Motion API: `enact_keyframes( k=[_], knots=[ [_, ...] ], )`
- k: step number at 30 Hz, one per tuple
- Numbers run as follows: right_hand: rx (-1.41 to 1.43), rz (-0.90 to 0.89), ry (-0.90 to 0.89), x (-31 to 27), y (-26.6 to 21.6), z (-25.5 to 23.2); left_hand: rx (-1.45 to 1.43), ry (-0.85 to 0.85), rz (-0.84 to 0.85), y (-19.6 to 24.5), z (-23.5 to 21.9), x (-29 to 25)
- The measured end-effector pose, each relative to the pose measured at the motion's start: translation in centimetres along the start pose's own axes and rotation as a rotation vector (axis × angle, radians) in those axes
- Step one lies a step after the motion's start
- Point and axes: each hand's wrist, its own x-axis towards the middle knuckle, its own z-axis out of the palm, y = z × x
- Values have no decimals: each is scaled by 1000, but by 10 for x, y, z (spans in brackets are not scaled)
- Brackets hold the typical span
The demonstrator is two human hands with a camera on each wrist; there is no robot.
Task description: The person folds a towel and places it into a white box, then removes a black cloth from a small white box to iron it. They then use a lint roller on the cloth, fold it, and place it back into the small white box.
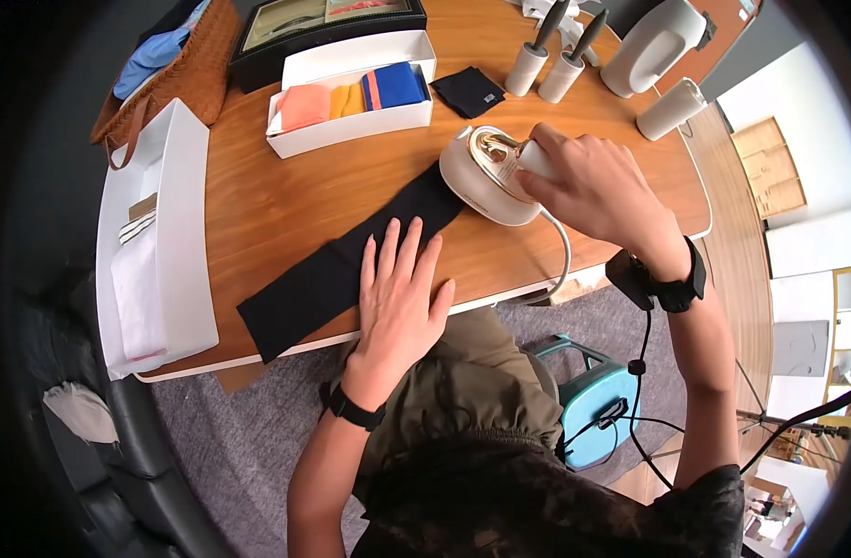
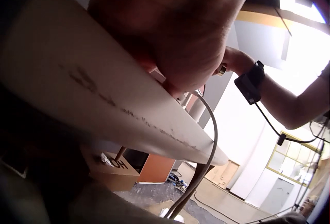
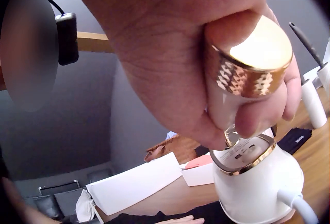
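Observation:
A long flat strip of black cloth lies slantwise along the near side of the wooden table. My left hand rests on it with straight, slightly spread fingers; in the left wrist view the left hand overlaps the table's pale edge. My right hand grips the handle of a white steam iron with gold trim, whose body covers the strip's far end. Close up in the right wrist view, fingers of the right hand curl round the gold-capped handle. The iron's underside is hidden.
A white box holds folded coloured cloths, beside a folded black cloth. Another long white box stands left. Lint rollers and a grey-white jug stand at the back right. The iron's cord hangs over the near edge.

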Motion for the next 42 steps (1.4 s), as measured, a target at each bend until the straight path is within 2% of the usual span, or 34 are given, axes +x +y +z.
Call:
enact_keyframes(
  k=[4,9,15,22,24,31,38,42],
  knots=[
    [9,-40,-5,5,-8,12,-80,-18,47,-1,-1,-7],
    [12,-71,-12,20,-13,32,-113,17,21,-2,0,-8],
    [-14,-20,60,40,8,39,-58,7,55,-2,1,-8],
    [37,11,-84,5,-3,22,-65,14,53,-2,1,-11],
    [57,-37,-61,2,0,26,-69,20,63,-2,1,-8],
    [-18,-5,76,26,18,35,-76,33,68,-2,1,-10],
    [3,21,10,-2,1,19,-109,38,72,-3,0,-12],
    [68,-75,43,-13,-12,23,-95,22,84,-1,-1,-10]
  ],
)
